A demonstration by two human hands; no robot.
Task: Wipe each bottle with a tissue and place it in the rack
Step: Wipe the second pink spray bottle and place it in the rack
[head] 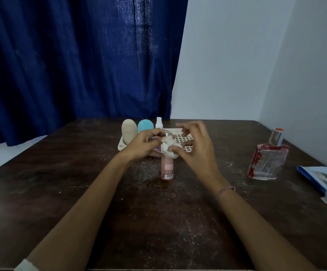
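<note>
We see a slender pink plastic bottle (pixel 167 171) standing upright on the dark, scuffed wooden table (pixel 158 222), a little past the table's middle toward 12 o'clock, straight out from the person. The left hand (pixel 145 143) comes in from 8 o'clock and has its fingers curled round the bottle's upper part, just under the silver cap. The right hand (pixel 196 147) comes in from 4 o'clock and pinches a crumpled white tissue (pixel 168 148) between thumb and forefinger, pressing it against the bottle's shoulder, while its other fingers fan out loosely above (they are blurred, so we cannot tell their pose more finely). A red-and-white braided bracelet (pixel 225 191) circles the right wrist. Just behind the hands, at 12 o'clock from the pink bottle, lies a low cream plastic rack with a lattice floor (pixel 180 138). At its left end stand a rounded beige bottle (pixel 129 132), a rounded light-blue bottle (pixel 145 126) and a small white spray bottle (pixel 158 123), side by side. At 3 o'clock, well apart from the hands, a square clear glass bottle with a peeling red label and a silver cap (pixel 266 161) stands on the table. Beyond it at the right edge lies a blue tissue pack (pixel 323 178) with a white sheet poking out. A dark blue curtain (pixel 70 55) hangs behind the table.
</note>
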